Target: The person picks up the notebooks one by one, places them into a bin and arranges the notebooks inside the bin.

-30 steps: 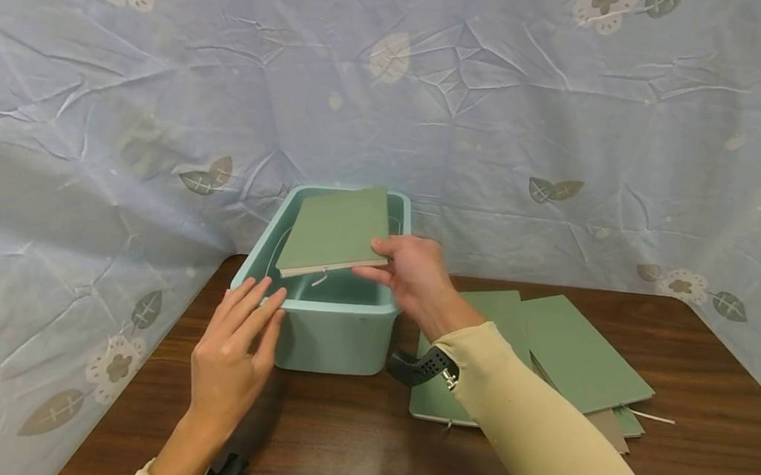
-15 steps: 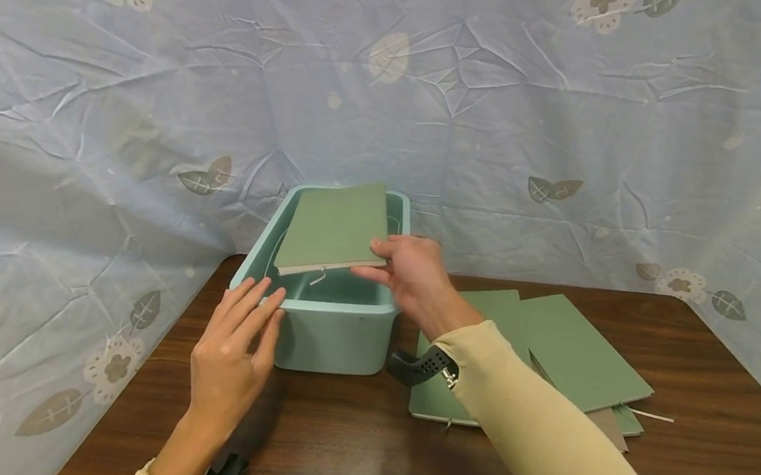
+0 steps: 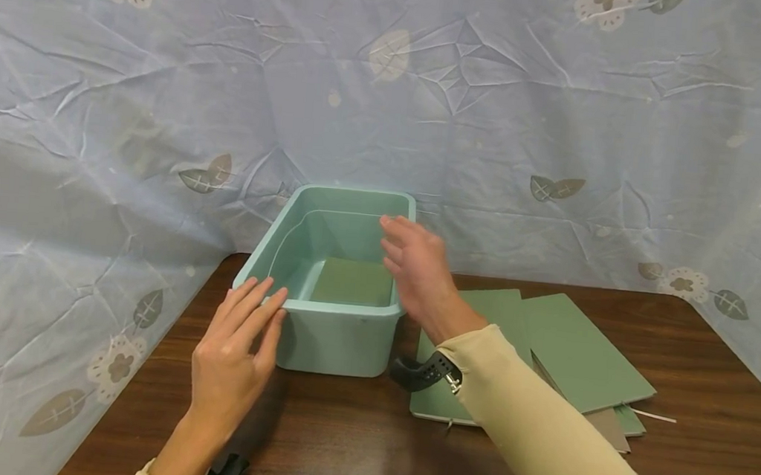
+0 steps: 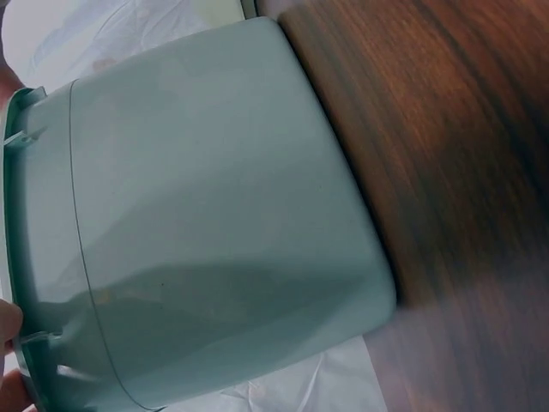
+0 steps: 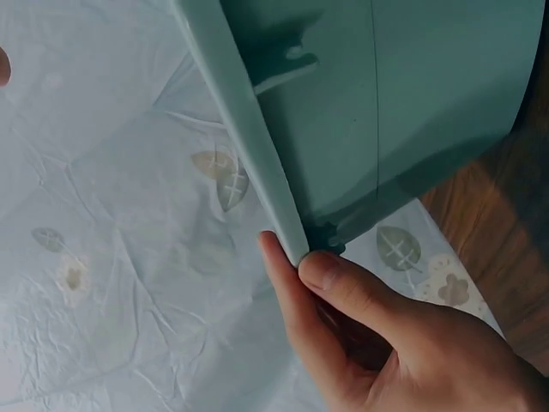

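In the head view a pale blue-green plastic bin point(image 3: 335, 342) stands on the table. A green notebook point(image 3: 353, 283) lies inside it, partly hidden by the front wall. My left hand point(image 3: 233, 353) grips the bin's front left corner, fingers over the rim; the right wrist view shows its thumb point(image 5: 324, 273) against the outside. Over the bin's right rim hovers my right hand point(image 3: 421, 274), fingers loosely bent with nothing held. Under and beyond the right forearm lie several green notebooks point(image 3: 589, 354), overlapping, with a brownish one point(image 3: 609, 427) partly covered among them.
The dark wood table point(image 3: 337, 443) ends a little behind the bin. A patterned grey-blue cloth point(image 3: 482, 141) hangs behind and to the left. A thin white ribbon point(image 3: 655, 416) sticks out from the right-hand notebooks.
My right hand has let go of the green notebook, which dropped from above the bin to inside it. The fingers have risen slightly. My left hand has stayed on the rim.
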The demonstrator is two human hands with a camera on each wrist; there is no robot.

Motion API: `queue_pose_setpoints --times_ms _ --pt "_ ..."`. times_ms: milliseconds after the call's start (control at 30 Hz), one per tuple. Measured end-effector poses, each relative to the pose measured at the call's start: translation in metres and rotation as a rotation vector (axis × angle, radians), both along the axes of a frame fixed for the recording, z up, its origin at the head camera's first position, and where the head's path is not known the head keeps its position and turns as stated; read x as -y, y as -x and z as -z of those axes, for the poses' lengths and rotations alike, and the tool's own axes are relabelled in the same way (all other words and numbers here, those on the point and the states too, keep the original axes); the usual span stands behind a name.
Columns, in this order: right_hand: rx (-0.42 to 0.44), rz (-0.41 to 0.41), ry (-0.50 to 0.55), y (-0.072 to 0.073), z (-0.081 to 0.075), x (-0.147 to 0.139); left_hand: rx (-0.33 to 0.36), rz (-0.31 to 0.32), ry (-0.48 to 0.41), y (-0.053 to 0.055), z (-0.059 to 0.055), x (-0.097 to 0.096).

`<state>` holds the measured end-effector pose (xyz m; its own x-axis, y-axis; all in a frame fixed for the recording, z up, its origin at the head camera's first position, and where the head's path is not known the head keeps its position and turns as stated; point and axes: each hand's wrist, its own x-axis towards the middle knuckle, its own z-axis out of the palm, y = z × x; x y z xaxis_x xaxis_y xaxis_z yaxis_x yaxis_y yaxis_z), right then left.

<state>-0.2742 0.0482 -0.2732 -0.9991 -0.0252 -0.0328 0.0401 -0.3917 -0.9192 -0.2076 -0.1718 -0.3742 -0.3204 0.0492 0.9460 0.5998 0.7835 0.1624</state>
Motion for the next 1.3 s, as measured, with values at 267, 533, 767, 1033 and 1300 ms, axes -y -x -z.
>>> queue_pose_setpoints --times_ms 267,533,767,1033,1300 --pt "0.025 -0.025 0.002 -0.001 -0.003 -0.004 -0.003 -0.003 0.003 -0.001 -0.001 -0.001" --pt "0.012 -0.05 -0.027 -0.003 -0.006 -0.007 -0.012 -0.009 0.011 -0.001 -0.002 0.0" --pt "-0.047 -0.097 -0.102 -0.007 -0.012 -0.015 -0.014 -0.009 0.011 -0.001 -0.003 -0.001" --pt "-0.192 -0.146 -0.326 -0.015 -0.009 -0.029 -0.019 -0.008 0.005 0.0 -0.001 0.0" --pt "-0.462 -0.149 -0.81 -0.018 -0.003 -0.048 -0.025 -0.007 0.006 0.001 0.0 0.0"
